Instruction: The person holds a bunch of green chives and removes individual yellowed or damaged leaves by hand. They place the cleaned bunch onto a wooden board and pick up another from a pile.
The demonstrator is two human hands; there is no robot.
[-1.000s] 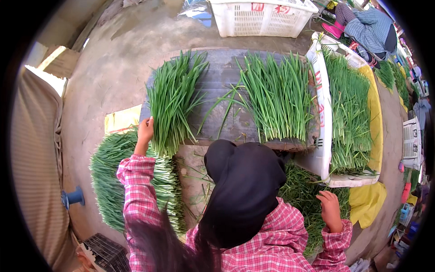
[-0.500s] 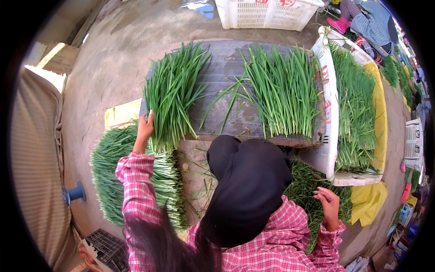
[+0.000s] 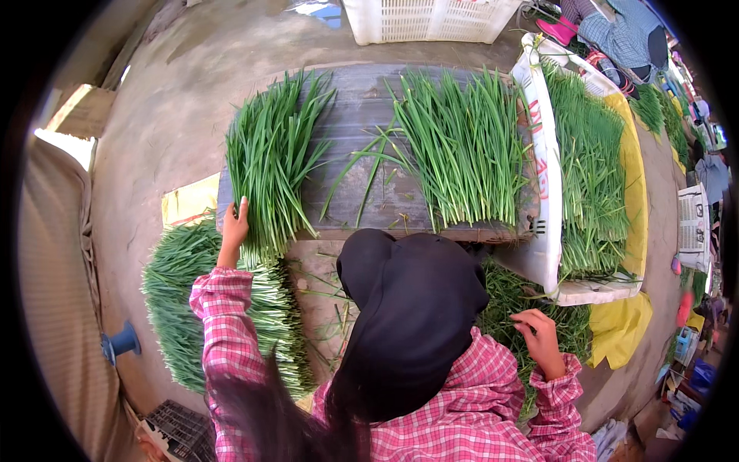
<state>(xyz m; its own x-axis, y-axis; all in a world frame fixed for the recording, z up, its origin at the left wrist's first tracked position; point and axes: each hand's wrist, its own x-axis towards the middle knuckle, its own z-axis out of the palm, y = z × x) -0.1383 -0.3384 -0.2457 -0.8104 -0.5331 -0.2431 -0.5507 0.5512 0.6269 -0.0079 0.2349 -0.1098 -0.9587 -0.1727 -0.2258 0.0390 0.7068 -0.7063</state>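
My left hand (image 3: 235,225) lies flat against the left side of a bundle of long green chives (image 3: 269,173), fingers straight and pointing away from me. The bundle rests on a dark wooden board (image 3: 358,115). A larger fan of chives (image 3: 462,154) lies on the board's right half. My right hand (image 3: 537,339) is low on the right, its fingers curled and pinched on a few blades in a loose chive pile (image 3: 512,296). My black hat (image 3: 412,308) hides the ground between my hands.
A heap of stacked chives (image 3: 181,296) lies at my left on the concrete. A white sack with more chives (image 3: 589,169) on yellow sheeting sits right of the board. A white plastic crate (image 3: 427,17) stands beyond it. Another person (image 3: 616,31) sits at the far right.
My left hand stays against the left bundle. My right hand has shifted slightly up and toward me over the loose pile. My head has leaned a little forward.
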